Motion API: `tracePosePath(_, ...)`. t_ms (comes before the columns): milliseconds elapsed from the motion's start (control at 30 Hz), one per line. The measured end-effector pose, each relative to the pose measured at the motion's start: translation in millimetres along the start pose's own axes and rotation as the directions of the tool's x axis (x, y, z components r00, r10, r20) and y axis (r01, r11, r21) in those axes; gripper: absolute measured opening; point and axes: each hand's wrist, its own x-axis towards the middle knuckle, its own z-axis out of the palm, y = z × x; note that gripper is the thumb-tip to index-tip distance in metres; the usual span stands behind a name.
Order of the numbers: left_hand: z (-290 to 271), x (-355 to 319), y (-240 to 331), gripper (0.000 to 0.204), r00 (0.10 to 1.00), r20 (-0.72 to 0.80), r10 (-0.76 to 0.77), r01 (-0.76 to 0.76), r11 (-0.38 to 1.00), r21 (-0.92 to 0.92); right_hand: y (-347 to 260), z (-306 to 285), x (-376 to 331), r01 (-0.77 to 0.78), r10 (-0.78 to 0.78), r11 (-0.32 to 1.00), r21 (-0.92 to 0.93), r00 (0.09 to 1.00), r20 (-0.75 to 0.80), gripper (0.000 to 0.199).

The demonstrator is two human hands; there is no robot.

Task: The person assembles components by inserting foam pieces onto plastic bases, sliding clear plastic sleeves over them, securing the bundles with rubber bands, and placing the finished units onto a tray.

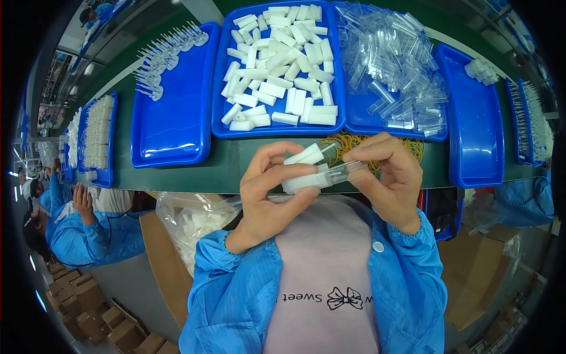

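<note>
My left hand [254, 192] is closed around two white plastic pieces, the upper white piece [306, 154] and the lower white piece [302, 183]. A thin pale stem sticks out of the upper one. Between thumb and fingers of my right hand [390, 177] is a clear plastic sleeve [337, 173], which meets the right end of the lower white piece. Whether the sleeve goes over that end I cannot tell. Just behind both hands, a heap of yellow rubber bands [352, 144] lies on the green table [233, 160].
Across the table stand a blue tray [219, 127] of white pieces and a blue tray [358, 105] of clear sleeves. The left tray [171, 133] holds white stemmed parts; the right tray [476, 135] has a small cluster. A person [76, 218] sits at left, near cardboard boxes [88, 298].
</note>
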Motion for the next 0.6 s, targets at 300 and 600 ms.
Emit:
tracePosePath(300, 1, 1, -13, 0.026, 0.985, 0.087, -0.151, 0.162, 0.977, -0.136, 8, -1, 0, 0.054, -0.054, 0.997, -0.062, 0.998, 0.014, 0.02)
tracePosePath(600, 6, 2, -19, 0.019, 0.877, 0.26, -0.404, 0.477, 0.663, -0.578, 3, 3, 4, 0.141, -0.138, 0.965, -0.223, 0.99, 0.028, 0.023)
